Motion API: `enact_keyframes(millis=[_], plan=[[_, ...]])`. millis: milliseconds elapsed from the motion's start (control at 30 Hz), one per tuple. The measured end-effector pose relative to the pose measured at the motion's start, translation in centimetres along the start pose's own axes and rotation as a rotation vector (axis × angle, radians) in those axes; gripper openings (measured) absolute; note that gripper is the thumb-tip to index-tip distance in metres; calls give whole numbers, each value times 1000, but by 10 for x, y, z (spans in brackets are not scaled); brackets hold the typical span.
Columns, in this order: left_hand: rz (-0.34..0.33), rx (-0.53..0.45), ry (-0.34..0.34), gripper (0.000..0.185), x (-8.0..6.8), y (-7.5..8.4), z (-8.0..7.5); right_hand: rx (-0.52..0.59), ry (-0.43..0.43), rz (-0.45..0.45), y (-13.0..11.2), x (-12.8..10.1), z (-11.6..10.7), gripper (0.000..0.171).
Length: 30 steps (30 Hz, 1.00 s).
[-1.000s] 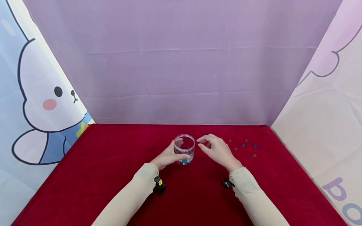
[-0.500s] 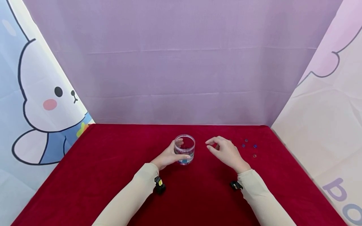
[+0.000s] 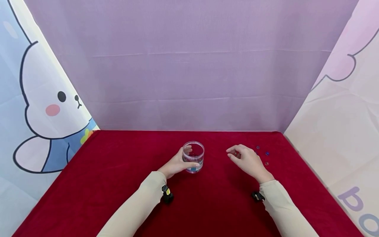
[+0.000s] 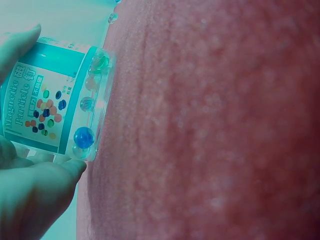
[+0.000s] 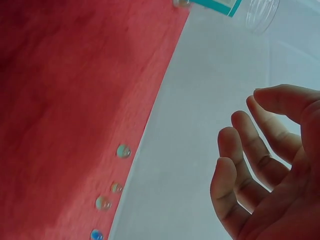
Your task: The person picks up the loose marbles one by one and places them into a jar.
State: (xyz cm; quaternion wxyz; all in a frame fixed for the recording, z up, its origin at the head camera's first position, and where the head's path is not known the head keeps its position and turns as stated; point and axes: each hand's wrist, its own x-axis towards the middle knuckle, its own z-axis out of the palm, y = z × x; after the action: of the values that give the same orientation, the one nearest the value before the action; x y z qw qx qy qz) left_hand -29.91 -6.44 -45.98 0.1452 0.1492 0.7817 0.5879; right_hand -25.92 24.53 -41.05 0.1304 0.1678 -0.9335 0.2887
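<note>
My left hand (image 3: 176, 163) grips a clear plastic jar (image 3: 194, 157) upright on the red cloth, thumb across its front. The left wrist view shows its blue-and-white label (image 4: 41, 97), printed "Magnetic Particle", and several small round translucent pieces, including a blue one (image 4: 84, 137), at its bottom. My right hand (image 3: 248, 161) hovers right of the jar, fingers loosely bent. No object shows between its fingers in the right wrist view. Below it lie small round translucent pieces, such as a greenish one (image 5: 123, 151) and an orange-tinted one (image 5: 103, 203).
Further right on the red cloth (image 3: 118, 184) lie a bright blue piece (image 3: 267, 153), a darker blue piece (image 3: 258, 147) and a reddish one (image 3: 266, 163). A purple curtain (image 3: 183, 65) stands behind the table, with printed cloth panels (image 3: 334, 131) at both sides.
My right hand has moved right, away from the jar and over the scattered pieces, covering some of them in the head view. My left hand and the jar have stayed put.
</note>
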Motion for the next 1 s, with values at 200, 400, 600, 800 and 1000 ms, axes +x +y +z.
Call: enact_keyframes(millis=[200,400,600,800,1000], plan=[[-7,6,-1,98,0,0,0,-11,-13,33,12,-8,-8,16],[-5,1,-6,99,-1,1,0,-22,-2,55,21,-14,-16,17],[-4,-3,-8,99,-1,-1,0,-42,9,79,31,-20,-24,18],[-2,0,-7,99,-1,0,0,-39,1,119,40,-26,-32,19],[-6,5,-6,99,-1,1,0,-51,-4,147,50,-30,-39,20]])
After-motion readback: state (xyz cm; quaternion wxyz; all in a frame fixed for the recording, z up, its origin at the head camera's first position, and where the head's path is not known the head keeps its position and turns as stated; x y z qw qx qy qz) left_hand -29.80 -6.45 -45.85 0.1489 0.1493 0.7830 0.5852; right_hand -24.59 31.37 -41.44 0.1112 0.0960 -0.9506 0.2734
